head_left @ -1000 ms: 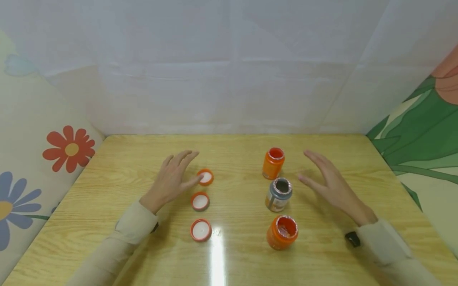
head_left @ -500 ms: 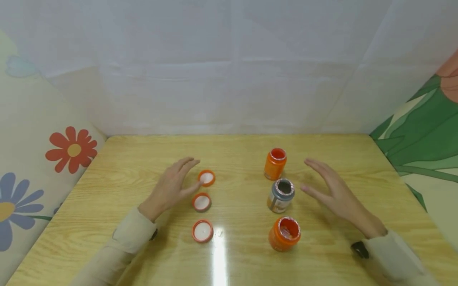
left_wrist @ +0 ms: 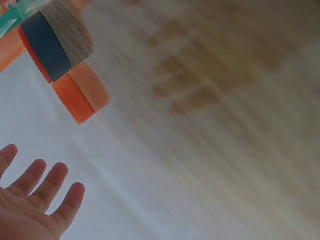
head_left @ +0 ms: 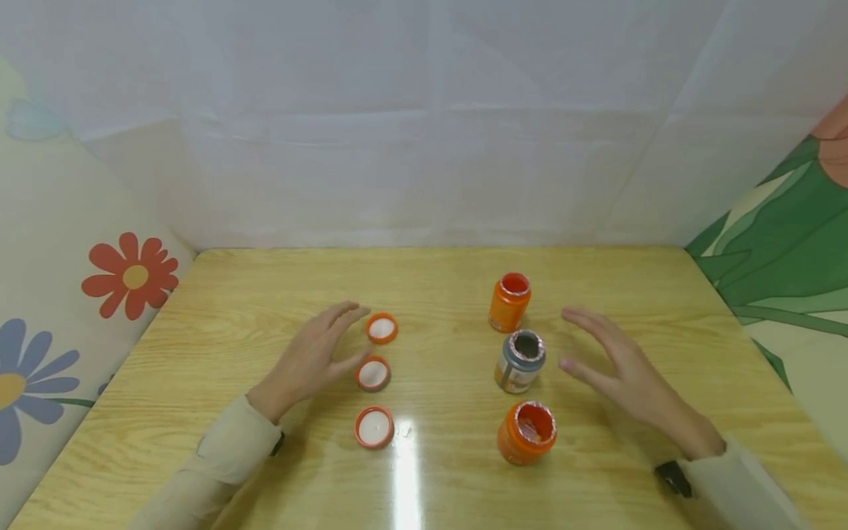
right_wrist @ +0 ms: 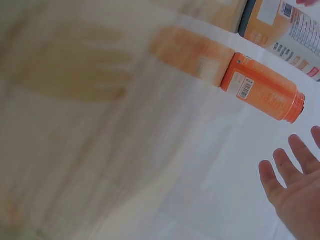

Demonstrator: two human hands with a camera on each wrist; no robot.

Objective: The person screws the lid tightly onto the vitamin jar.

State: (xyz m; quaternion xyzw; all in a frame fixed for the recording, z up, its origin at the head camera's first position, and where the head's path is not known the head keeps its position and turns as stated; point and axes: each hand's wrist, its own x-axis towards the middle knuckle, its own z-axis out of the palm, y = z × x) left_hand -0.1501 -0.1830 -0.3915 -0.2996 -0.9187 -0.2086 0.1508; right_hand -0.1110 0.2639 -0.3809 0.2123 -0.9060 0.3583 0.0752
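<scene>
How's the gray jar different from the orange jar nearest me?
The gray jar has a gray body with a printed label, while the nearest orange jar is orange. Inside, the gray jar looks dark, the orange jar red-orange. The gray jar stands mid-row; the orange jar is at the near end. Both stand upright and uncapped, with pale, glinting rims.

Two orange jars (head_left: 509,309), one grey jar (head_left: 513,377): three jars in all. Two orange lids (head_left: 382,328), one grey lid (head_left: 373,374): three lids, equal to jars. One left hand (head_left: 306,362), one right hand (head_left: 629,372): two hands. Two sleeves (head_left: 235,442), two black wrist devices (head_left: 673,478). One table (head_left: 437,368). One red flower (head_left: 135,277), one large blue flower (head_left: 12,386), one pink flower (head_left: 836,158). Right wrist view: two barcodes (right_wrist: 246,88).
</scene>
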